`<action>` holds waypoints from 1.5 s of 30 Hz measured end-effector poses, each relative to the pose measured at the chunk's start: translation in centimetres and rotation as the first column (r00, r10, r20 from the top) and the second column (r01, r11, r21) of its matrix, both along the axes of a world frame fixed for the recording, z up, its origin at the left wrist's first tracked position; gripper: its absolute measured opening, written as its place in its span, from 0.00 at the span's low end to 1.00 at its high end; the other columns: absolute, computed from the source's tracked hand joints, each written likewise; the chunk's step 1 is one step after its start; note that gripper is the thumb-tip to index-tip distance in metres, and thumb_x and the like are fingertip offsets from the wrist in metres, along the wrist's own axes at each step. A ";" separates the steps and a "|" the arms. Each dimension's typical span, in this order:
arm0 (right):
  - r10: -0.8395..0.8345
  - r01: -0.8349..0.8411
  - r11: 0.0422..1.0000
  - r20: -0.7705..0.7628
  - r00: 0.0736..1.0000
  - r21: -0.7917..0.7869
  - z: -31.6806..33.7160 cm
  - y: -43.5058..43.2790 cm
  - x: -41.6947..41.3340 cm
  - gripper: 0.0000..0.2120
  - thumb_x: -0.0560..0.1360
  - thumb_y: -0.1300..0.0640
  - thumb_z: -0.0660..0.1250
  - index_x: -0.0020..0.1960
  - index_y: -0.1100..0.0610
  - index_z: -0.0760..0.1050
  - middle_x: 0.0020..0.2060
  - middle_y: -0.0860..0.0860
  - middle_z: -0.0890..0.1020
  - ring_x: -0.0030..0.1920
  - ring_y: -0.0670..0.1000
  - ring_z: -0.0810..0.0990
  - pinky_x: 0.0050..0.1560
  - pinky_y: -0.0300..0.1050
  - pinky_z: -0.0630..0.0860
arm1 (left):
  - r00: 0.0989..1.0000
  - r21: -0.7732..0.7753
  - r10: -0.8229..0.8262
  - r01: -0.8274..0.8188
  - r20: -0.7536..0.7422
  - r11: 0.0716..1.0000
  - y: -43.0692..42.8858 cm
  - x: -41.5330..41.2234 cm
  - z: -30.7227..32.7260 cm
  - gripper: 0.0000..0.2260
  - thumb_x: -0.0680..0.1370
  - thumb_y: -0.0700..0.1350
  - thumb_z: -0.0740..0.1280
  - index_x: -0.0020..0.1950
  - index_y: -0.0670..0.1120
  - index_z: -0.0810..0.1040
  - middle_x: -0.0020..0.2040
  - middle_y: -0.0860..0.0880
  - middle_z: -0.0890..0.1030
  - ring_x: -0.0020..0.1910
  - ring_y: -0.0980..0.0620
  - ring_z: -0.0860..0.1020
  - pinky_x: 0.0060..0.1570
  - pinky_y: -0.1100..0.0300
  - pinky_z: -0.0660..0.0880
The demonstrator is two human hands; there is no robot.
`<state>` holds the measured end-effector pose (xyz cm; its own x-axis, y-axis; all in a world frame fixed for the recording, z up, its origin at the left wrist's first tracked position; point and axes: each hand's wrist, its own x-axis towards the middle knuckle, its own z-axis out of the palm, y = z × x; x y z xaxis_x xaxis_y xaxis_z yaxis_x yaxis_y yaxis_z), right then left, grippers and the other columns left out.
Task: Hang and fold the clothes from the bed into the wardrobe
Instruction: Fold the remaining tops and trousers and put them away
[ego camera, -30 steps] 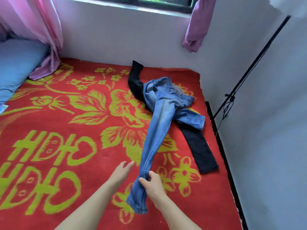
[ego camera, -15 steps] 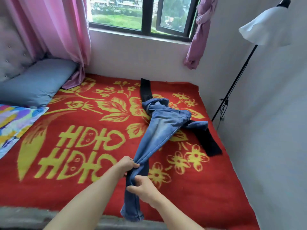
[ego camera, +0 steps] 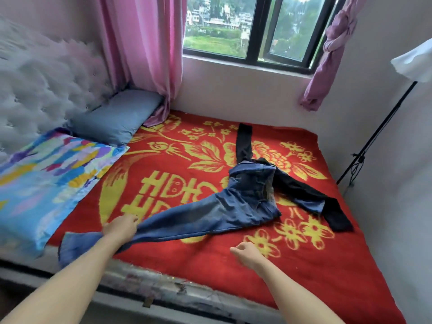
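Observation:
Blue jeans (ego camera: 224,206) lie stretched across the red and yellow bed cover (ego camera: 210,260). My left hand (ego camera: 120,230) grips one jeans leg near its hem, and the hem hangs over the bed's front edge. My right hand (ego camera: 246,253) hovers above the cover to the right with loosely curled fingers, holding nothing. Black trousers (ego camera: 243,143) lie under the jeans' waist, with one leg pointing to the window wall and the other to the right. No wardrobe is in view.
A blue pillow (ego camera: 117,115) and a colourful pillow (ego camera: 51,174) sit at the left by the tufted headboard (ego camera: 39,90). Pink curtains (ego camera: 145,47) hang by the window. A floor lamp (ego camera: 378,129) stands by the right wall.
My left hand has pulled the jeans leg to the left, dragging the jeans across the cover. My right hand has let go of the leg. The view has lifted and backed away.

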<state>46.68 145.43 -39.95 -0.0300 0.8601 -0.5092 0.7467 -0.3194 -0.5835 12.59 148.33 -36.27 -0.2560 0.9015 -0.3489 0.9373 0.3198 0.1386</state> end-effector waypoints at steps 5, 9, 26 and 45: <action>0.023 -0.023 1.000 0.034 0.999 -0.017 -0.1 2.0 1.1 0.18 0.78 0.52 0.61 0.31 0.53 0.63 0.27 0.46 0.67 0.26 0.44 0.64 0.28 0.38 0.61 | 0.980 0.000 -0.161 0.162 0.119 0.987 1.3 6.8 -1.7 0.19 0.81 0.52 0.56 0.70 0.49 0.66 0.68 0.48 0.72 0.67 0.46 0.70 0.62 0.53 0.67; -0.037 0.039 0.999 0.080 0.996 -0.029 -0.6 4.0 4.6 0.15 0.78 0.52 0.60 0.34 0.56 0.66 0.31 0.52 0.70 0.28 0.46 0.66 0.33 0.41 0.62 | 0.957 0.009 -0.259 0.260 0.131 0.966 2.9 10.5 -2.5 0.17 0.81 0.51 0.56 0.69 0.50 0.68 0.64 0.49 0.75 0.65 0.47 0.70 0.61 0.53 0.67; -0.440 0.440 0.879 0.045 0.897 -0.181 -15.8 24.6 23.3 0.08 0.76 0.54 0.63 0.48 0.59 0.73 0.43 0.56 0.76 0.46 0.53 0.74 0.45 0.44 0.67 | 0.928 -0.009 -0.243 0.256 0.282 0.967 23.7 26.0 -12.5 0.18 0.80 0.48 0.61 0.70 0.47 0.70 0.66 0.50 0.74 0.66 0.50 0.69 0.63 0.56 0.67; -0.985 0.915 0.156 -0.126 0.116 -0.372 -28.0 36.2 23.2 0.33 0.64 0.69 0.75 0.65 0.68 0.64 0.61 0.63 0.74 0.56 0.58 0.76 0.60 0.59 0.73 | 0.936 -0.156 0.015 0.042 0.351 0.987 30.8 29.1 -19.3 0.16 0.79 0.45 0.62 0.67 0.46 0.72 0.66 0.49 0.75 0.67 0.50 0.69 0.65 0.59 0.63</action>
<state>69.91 181.66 -67.93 0.5871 0.2000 -0.7844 -0.4306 -0.7434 -0.5118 41.73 179.12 -55.57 -0.0799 0.8297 -0.5524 0.8429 0.3521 0.4069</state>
